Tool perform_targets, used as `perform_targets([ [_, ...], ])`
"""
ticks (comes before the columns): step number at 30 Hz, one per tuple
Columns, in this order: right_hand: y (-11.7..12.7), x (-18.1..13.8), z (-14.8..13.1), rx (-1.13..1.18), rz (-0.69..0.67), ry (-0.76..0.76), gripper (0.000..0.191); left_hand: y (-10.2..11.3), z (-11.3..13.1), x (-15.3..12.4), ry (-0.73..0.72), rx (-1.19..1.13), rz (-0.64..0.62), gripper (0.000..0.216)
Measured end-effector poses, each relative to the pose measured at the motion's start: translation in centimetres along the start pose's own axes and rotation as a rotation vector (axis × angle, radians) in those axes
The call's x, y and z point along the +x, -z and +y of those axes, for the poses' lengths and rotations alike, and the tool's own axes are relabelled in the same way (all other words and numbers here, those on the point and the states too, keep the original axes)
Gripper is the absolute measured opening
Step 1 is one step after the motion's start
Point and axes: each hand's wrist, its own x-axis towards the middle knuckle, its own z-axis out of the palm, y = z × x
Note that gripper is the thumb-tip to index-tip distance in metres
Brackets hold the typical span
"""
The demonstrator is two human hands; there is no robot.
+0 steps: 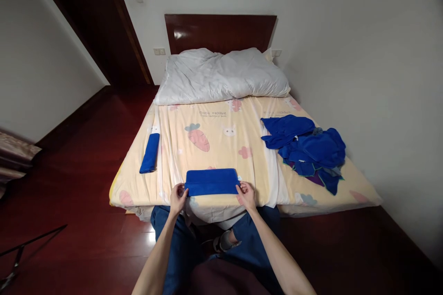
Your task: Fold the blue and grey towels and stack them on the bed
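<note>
A blue cloth [212, 181], folded into a wide flat strip, lies at the near edge of the bed in front of me. My left hand [179, 198] pinches its left end between thumb and fingers. At the opposite end, my right hand [246, 194] grips the near right corner the same way. A small pale tag shows beside the right fingers. To the left lies a narrow folded blue cloth [150, 153], apart from both hands. On the right side of the bed is a loose heap of blue cloths [311, 145], some with green edging and a bit of purple.
The bed has a yellow sheet [221, 147] printed with carrots and rabbits. A pale quilt [224, 76] is bunched against the dark headboard [221, 32]. White wall stands close on the right. Dark red floor [86, 170] runs along the left, with a thin black stand [24, 249] at lower left.
</note>
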Motion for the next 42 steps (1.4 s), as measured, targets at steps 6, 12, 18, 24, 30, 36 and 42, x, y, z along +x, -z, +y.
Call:
perform_targets([
  [6, -0.2, -0.2, -1.0, -0.066, -0.032, 0.148, 0.021, -0.3, 0.5, -0.1, -0.151, 0.039, 0.012, 0.025],
  [12, -0.5, 0.0, -1.5, -0.068, -0.102, 0.263, 0.026, -0.6, 0.5, 0.0, -0.212, 0.111, -0.067, 0.027],
  [18, 1.4, 0.0, -3.3, -0.195, -0.196, 0.314, 0.03, 0.4, 0.1, 0.0, -0.235, 0.187, -0.221, 0.034],
  [24, 2.9, 0.2, -3.6, -0.248, -0.351, 0.388, 0.056, 0.2, -0.4, 0.4, -0.294, 0.224, -0.276, 0.053],
  [30, 2.2, 0.2, -3.5, -0.159, -0.272, 0.278, 0.05, 0.0, 0.0, 0.9, -0.251, 0.163, -0.214, 0.039],
  [36, 2.3, 0.3, -2.5, 0.015, -0.219, 0.194, 0.041, 0.7, 0.0, 0.6, -0.195, 0.068, -0.207, 0.033],
  [42, 1.8, 0.1, -2.1, 0.032, -0.179, 0.004, 0.036, 0.6, -1.2, 0.6, 0.013, 0.001, -0.15, 0.049],
])
